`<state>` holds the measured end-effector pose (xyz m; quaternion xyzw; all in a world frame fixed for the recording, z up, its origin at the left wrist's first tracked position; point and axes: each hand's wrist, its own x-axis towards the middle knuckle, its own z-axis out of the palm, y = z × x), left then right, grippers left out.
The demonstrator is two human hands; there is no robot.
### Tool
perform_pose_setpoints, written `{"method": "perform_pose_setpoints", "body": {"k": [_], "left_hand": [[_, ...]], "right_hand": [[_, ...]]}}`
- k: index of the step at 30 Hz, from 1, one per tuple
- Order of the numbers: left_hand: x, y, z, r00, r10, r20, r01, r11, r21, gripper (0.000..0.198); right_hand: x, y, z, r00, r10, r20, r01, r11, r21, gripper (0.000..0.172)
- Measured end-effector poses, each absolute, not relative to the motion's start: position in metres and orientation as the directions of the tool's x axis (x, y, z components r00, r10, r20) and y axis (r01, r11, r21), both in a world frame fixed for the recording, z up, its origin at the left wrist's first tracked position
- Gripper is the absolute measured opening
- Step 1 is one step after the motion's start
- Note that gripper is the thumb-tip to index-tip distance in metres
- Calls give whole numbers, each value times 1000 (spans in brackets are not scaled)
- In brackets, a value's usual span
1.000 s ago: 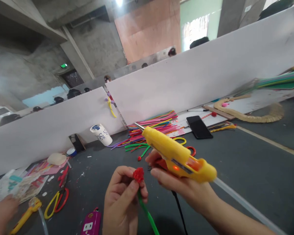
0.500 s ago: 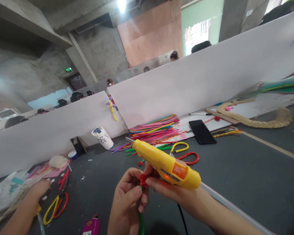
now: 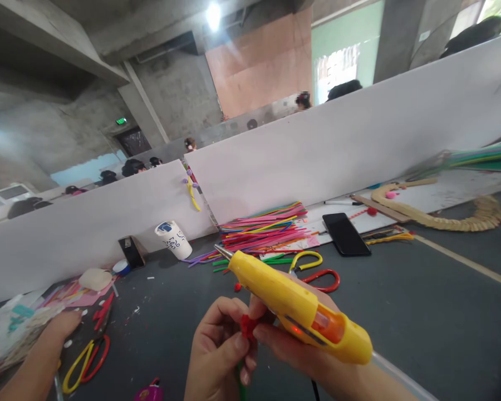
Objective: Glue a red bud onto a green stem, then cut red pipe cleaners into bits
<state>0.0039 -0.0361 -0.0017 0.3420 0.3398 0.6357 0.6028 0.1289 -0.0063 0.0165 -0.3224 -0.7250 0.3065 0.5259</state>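
Grip: both hands pinch a red flower [image 3: 247, 327] between them; the right also grasps a glue gun [image 3: 275, 285].
Left hand [image 3: 215, 351]: lower left of the glue gun, raised from the wrist, fingers curled, thumb pressed to the flower.
Right hand [image 3: 303, 353]: under the glue gun, forearm slanting in from lower right, thumb touching the flower's other side.
Flower's place: just below the glue gun's front half, on a green stem [image 3: 242, 385].
Nozzle: pointing up and left.
Scissors [image 3: 329, 289]: behind the glue gun, red and yellow handles showing.
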Motion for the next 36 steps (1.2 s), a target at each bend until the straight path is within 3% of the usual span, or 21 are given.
{"method": "perform_pose_setpoints", "body": {"k": [13, 20, 36], "left_hand": [[2, -35, -3, -30, 998, 47, -534, -56, 844, 21], [3, -38, 1, -136, 987, 85, -468, -140, 873, 20], [5, -42, 5, -220, 969, 115, -363, -191, 912, 20]], "right_hand": [[130, -6, 15, -275, 834, 479, 34, 506, -862, 11], [131, -5, 17, -347, 829, 439, -126, 423, -897, 11], [132, -3, 18, -321, 791, 521, 90, 574, -814, 9]]}}
